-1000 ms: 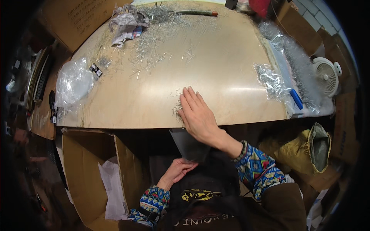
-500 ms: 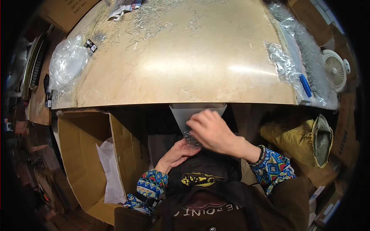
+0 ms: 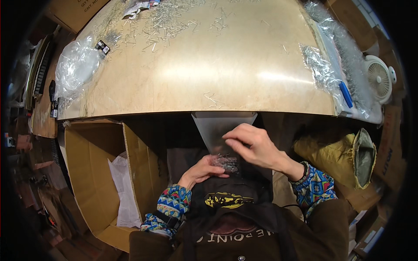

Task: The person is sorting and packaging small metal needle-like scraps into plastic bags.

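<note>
My left hand (image 3: pixel 202 170) is closed around the lower part of a small clear plastic bag (image 3: pixel 226 164), held low in front of my body. Thin wire pieces show inside the bag. Just above and to its right, my right hand (image 3: pixel 256 145) has its fingers curled in, thumb close to the forefinger, pointing left. What the fingertips hold, if anything, is too small to make out. Behind both hands a pale tapering chute (image 3: pixel 220 126) hangs from the table edge. A few bent wire pieces (image 3: pixel 212 99) lie on the table above it.
Many wire hooks (image 3: pixel 167 30) are scattered across the far table (image 3: pixel 174 80). A clear bag (image 3: pixel 76 63) sits at its left, a blue pen (image 3: pixel 345 95) at its right. Below stand an open cardboard box (image 3: pixel 93 174) and a yellow sack (image 3: pixel 324 152); a white fan (image 3: pixel 378 78) is beyond.
My right hand has lifted off the bag, moving a little right and nearer me. The bag in my left hand now shows openly and has tilted over to the right.
</note>
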